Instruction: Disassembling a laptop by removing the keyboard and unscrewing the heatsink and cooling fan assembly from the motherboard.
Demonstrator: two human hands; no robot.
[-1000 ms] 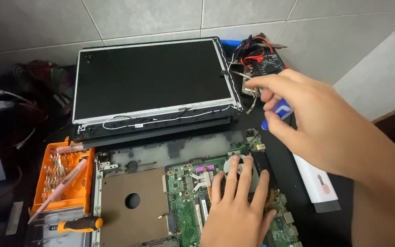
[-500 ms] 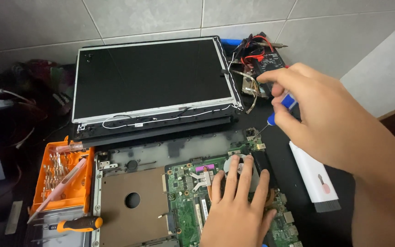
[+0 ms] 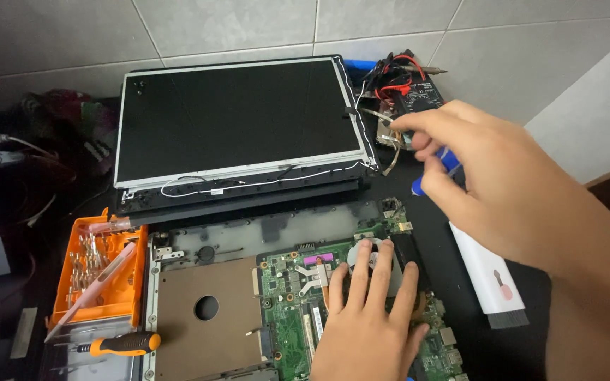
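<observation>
A dismantled laptop lies on a dark desk. Its screen panel point(image 3: 238, 120) leans back against the tiled wall. The green motherboard point(image 3: 292, 310) sits in the open base. My left hand point(image 3: 372, 324) rests flat on the board, fingers spread over the round fan point(image 3: 370, 255). My right hand point(image 3: 506, 190) hovers above the board's right corner and grips a blue-handled screwdriver point(image 3: 438, 169), its tip pointing down-left toward the hinge corner point(image 3: 392, 210).
An orange bit tray point(image 3: 100, 271) with several bits stands at the left. An orange-handled screwdriver point(image 3: 118, 344) lies below it. A white brush tool point(image 3: 492, 282) lies at the right. A multimeter with red leads point(image 3: 407, 88) sits by the wall.
My right hand has lifted slightly and moved right with the blue screwdriver, turning it between the fingers. My left hand has stayed on the fan.
</observation>
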